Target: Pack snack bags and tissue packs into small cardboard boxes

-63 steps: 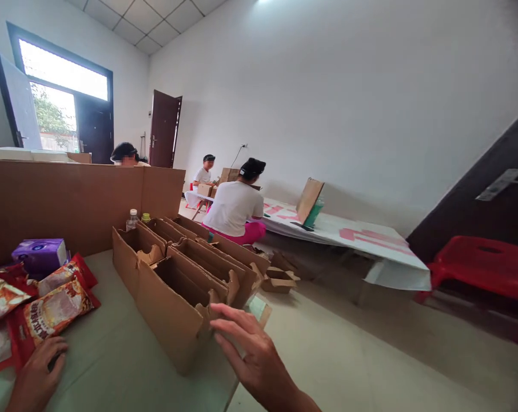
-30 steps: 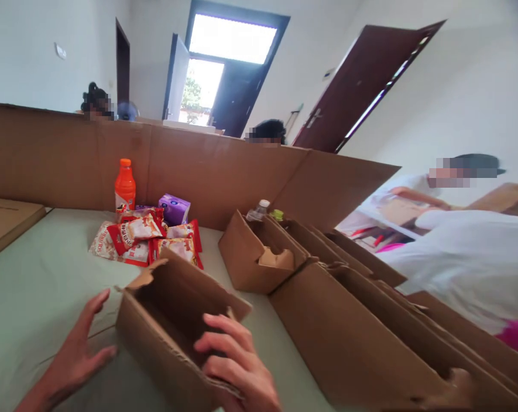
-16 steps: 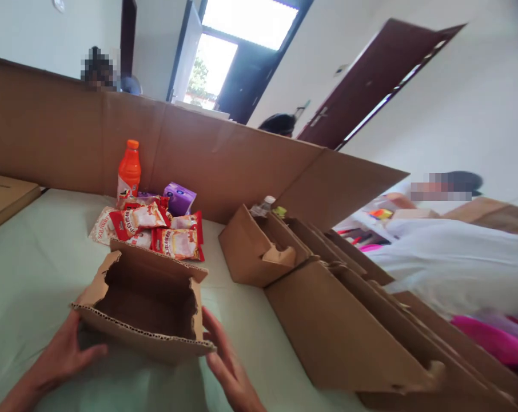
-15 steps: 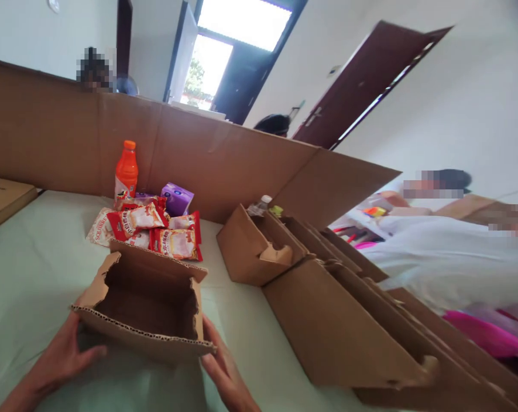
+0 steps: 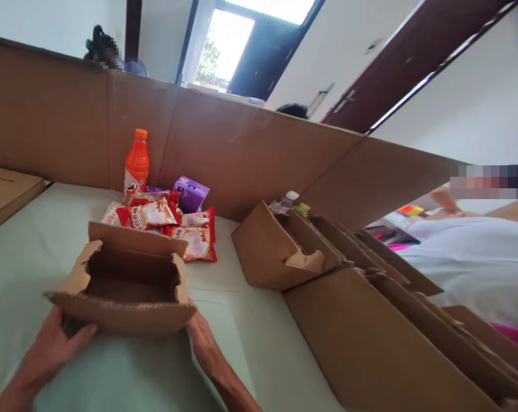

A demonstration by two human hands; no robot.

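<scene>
Cardboard box (image 5: 132,320), just one, sits open-topped between your left hand (image 5: 53,346), thumb spread from its fingers, and your right hand (image 5: 199,333), fingertips hidden, so you cannot tell either one's grip, with one orange bottle (image 5: 137,163), at least four snack packets (image 5: 156,214) and one clear purple pack (image 5: 192,193) beyond.

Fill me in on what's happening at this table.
A person has both hands on an open cardboard box, the left hand at its left end and the right hand at its right. Just beyond it lie red and white snack packets in a loose pile, with a purple pack and an orange bottle standing behind. More open boxes are grouped to the right, and a cardboard wall runs along the back.
</scene>
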